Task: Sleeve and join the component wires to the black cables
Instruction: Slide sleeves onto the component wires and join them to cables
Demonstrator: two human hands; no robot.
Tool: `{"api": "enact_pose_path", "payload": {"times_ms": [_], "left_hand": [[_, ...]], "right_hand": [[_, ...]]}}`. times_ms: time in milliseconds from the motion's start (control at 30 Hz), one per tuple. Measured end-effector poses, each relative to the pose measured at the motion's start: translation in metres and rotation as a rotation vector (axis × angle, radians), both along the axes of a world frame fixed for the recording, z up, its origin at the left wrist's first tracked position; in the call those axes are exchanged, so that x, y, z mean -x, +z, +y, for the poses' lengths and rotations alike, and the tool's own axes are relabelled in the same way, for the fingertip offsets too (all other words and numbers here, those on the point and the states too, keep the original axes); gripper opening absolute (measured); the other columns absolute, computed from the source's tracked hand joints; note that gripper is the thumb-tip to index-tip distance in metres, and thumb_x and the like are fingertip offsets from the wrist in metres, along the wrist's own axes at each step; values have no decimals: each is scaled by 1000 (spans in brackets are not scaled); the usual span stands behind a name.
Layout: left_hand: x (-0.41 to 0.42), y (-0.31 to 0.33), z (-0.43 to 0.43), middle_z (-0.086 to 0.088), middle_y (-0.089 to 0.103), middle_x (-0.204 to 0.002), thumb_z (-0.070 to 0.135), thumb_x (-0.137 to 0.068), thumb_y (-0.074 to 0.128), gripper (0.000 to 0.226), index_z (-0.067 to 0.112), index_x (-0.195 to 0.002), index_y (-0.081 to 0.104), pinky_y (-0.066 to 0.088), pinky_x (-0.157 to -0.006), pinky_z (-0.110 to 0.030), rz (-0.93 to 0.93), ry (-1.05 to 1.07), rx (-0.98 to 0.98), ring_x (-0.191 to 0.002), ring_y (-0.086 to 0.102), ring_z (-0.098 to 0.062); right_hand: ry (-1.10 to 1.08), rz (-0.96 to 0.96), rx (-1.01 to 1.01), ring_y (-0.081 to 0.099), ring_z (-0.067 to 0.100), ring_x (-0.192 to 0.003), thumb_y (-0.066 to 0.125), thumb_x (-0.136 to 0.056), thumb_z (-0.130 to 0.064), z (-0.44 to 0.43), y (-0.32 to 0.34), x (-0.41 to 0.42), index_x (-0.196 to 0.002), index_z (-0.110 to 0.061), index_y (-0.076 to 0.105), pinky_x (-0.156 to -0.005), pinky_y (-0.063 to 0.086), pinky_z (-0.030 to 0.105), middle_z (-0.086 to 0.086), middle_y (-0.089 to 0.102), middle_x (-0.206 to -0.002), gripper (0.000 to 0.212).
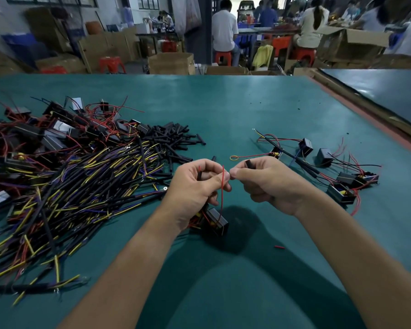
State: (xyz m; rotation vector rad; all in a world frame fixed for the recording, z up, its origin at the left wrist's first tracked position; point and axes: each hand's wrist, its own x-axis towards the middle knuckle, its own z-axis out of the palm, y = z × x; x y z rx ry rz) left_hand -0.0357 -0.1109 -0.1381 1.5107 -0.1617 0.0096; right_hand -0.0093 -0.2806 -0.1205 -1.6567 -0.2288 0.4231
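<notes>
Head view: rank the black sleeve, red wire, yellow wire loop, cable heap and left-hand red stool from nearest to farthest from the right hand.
From the right hand:
1. black sleeve: gripped in its fingers.
2. red wire: at its fingertips, pinched by the left hand.
3. yellow wire loop: on the table, just beyond.
4. cable heap: the table's left side.
5. red stool: past the table's far edge.

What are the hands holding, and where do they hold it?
The left hand grips a black sleeve by its middle and pinches a red wire near its top. The right hand holds a second black sleeve by its lower end.
</notes>
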Motion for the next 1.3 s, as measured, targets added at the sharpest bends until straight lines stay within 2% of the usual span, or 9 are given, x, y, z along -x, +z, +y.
{"api": "enact_pose_path", "payload": {"times_ms": [133,267,400,533,667,733,967,1200,1300], "left_hand": [[2,-2,-2,-6,68,-62,2,-89,67,8,5,-83,62,40,-42,-17,-16,-12,-81,-39,47,-3],[3,-4,-6,-10,68,-64,2,-88,69,5,0,-86,64,37,-44,-16,-44,4,-188,-45,52,-2],[3,-3,-6,-11,68,-66,2,-89,66,6,5,-84,65,35,-39,-14,-38,43,-168,-39,47,0],[2,-2,-4,-8,69,-66,4,-90,66,10,9,-81,66,38,-41,-17,-39,35,-167,-39,48,-1],[3,-1,-4,-6,68,-63,4,-90,66,12,11,-80,66,41,-43,-19,-44,16,-167,-41,47,-3],[3,0,-4,-5,68,-63,3,-91,65,13,11,-80,66,41,-44,-20,-38,10,-159,-41,44,-5],[1,1,-2,-2,59,-53,0,-90,63,19,12,-75,63,35,-40,-17,-26,58,-106,-36,39,-5],[1,0,-3,-6,51,-53,-5,-88,65,6,-6,-82,64,34,-43,-10,-101,95,-128,-37,41,-1],[1,0,-4,-2,51,-51,-6,-87,64,6,-5,-82,64,34,-44,-10,-106,91,-134,-38,42,-2]], "right_hand": [[19,-4,92,21,6,-39,66,-90,-9,-7,1,-1,-72,-12,58,-37,20,16,-9,31,-45,20],[-32,-318,342,27,5,-41,74,-84,-9,-8,4,1,-65,-12,63,-42,25,17,-15,36,-42,22],[-62,-431,297,27,5,-41,72,-85,-8,-4,3,2,-66,-9,66,-42,25,17,-14,34,-42,21],[-100,-365,216,25,6,-43,71,-85,-5,-6,3,1,-71,-2,67,-43,24,18,-12,32,-44,15],[-135,-228,93,25,4,-39,70,-84,-1,-9,4,-1,-70,-7,66,-39,24,14,-13,32,-44,17],[-139,-249,103,24,4,-39,71,-84,-1,-9,3,-1,-70,-6,67,-39,23,14,-13,32,-44,16],[-175,-691,264,23,7,-42,71,-84,-3,3,1,6,-64,-11,63,-44,25,17,-12,29,-42,23],[-153,-509,268,23,9,-46,75,-83,-10,-4,-1,-2,-64,-13,67,-47,23,24,-14,28,-44,21],[-143,-542,294,24,8,-44,73,-83,-6,-4,-1,0,-64,-13,64,-48,27,26,-13,29,-42,22]]}}
